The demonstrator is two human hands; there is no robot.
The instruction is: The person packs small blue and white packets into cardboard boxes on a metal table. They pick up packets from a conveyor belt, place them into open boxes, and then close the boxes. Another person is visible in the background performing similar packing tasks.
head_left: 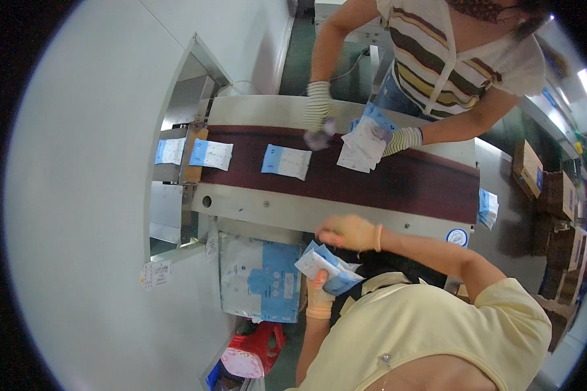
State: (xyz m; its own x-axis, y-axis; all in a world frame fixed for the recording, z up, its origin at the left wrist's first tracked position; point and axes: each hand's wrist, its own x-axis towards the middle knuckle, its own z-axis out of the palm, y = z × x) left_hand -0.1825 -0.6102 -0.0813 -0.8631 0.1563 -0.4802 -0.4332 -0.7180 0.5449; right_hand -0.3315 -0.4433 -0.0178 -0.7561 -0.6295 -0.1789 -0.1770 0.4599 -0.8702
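Observation:
My left hand [319,300], in an orange glove with bare fingertips, is closed around a bundle of blue-and-white packets [329,267] close to my body. Just above it, at the near edge of the conveyor, is my right hand [352,233]. Its fingers are loosely bent and a little blurred, with no packet visible in them. On the dark red belt [241,140] lie single flat packets, one near the middle [285,161] and one farther left [211,154]. Another packet [169,151] sits in the wall opening.
Across the belt a co-worker in striped gloves [319,107] holds a fan of packets [365,143]. A large blue-and-white bag [257,277] stands below the belt, above a red stool [257,348]. Cardboard boxes [557,195] and more packets [487,208] are at right.

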